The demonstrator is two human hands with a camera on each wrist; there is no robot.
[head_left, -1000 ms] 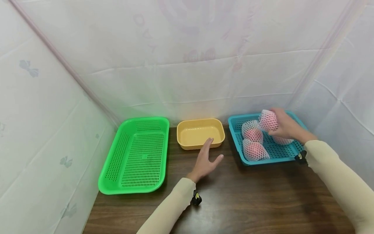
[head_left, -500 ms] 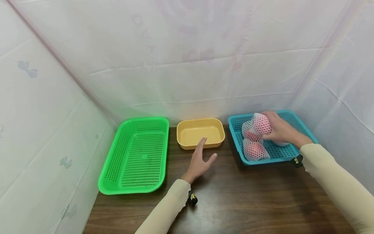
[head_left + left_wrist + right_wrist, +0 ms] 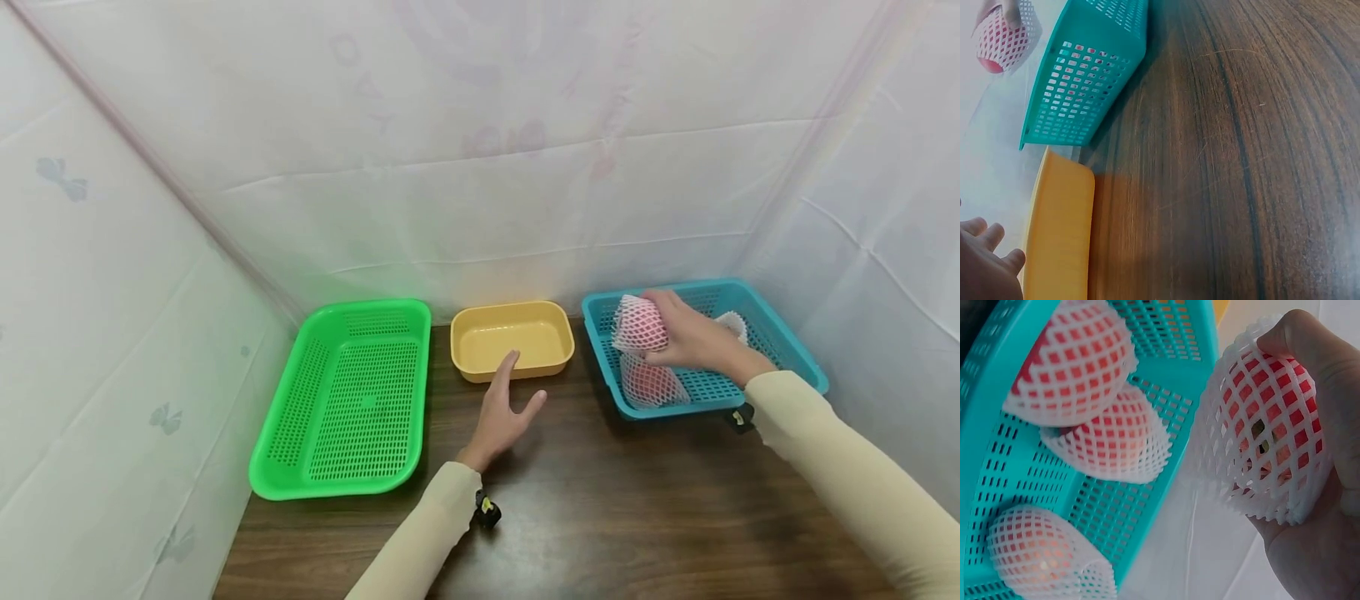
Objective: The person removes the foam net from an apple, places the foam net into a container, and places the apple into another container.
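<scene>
My right hand point(image 3: 693, 337) grips a round red fruit point(image 3: 641, 325) wrapped in a white foam net, above the left side of the blue basket point(image 3: 795, 354). In the right wrist view the thumb presses the net of this held fruit point(image 3: 1272, 419), and a dark green spot shows through the mesh. Below lie more netted red fruits point(image 3: 1082, 365) in the basket: two together, with another netted fruit point(image 3: 1032, 550) apart from them. My left hand point(image 3: 498, 421), thumb and fingers spread, holds nothing and hovers by the front of the yellow container point(image 3: 510, 340).
A large bright green slotted basket point(image 3: 352, 485) stands at the left with nothing in it. The yellow container sits between both baskets, close to the back sheet point(image 3: 487, 217). White sheeting also borders the left and right sides of the dark wooden table point(image 3: 600, 517).
My right hand has carried the netted fruit leftward over the blue basket, now overlapping the fruits at its left. My left hand has shifted slightly left, still spread.
</scene>
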